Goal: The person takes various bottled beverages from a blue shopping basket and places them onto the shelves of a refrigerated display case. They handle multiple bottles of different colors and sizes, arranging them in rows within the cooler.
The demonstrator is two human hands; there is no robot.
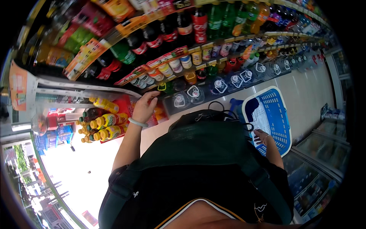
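Hands, two; basket, one, blue with a pale rim; bracelet, one, pale, on the left wrist; bag, one, dark green, across the chest. Right hand (263, 137): fingers parted, at the lower left part of the basket (279, 122), most of which lies beyond and to the right of the hand; whether it grips the basket, cannot tell. Left hand (145, 107): thumb apart from the fingers, nothing visible between them; near the bottom shelf. Clear jugs (195, 93), at least five, right of the left hand; yellow-capped bottles (110, 120), at least five, stacked left of it; red bottle (200, 24), one, upright on an upper shelf.
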